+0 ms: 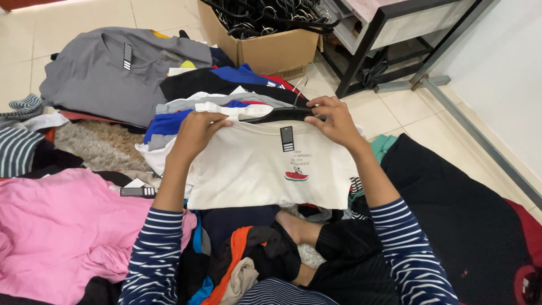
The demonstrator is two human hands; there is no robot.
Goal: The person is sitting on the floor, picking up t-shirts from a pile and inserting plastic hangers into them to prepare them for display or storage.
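Note:
A cream t-shirt [254,169] with a small red print and a striped label lies spread in front of me. My left hand [195,133] pinches its left shoulder at the collar. At the collar's right side my right hand [334,120] grips the shirt together with a black hanger [276,114]; the hanger's metal hook points up and away from me. Both arms wear navy and white striped sleeves.
A stack of folded shirts [226,90] lies behind, a grey shirt [101,73] at far left, a pink garment [56,231] near left. A cardboard box [271,51] of black hangers stands at the back. A metal-framed table [389,34] is at right, dark cloth [451,197] beside my legs.

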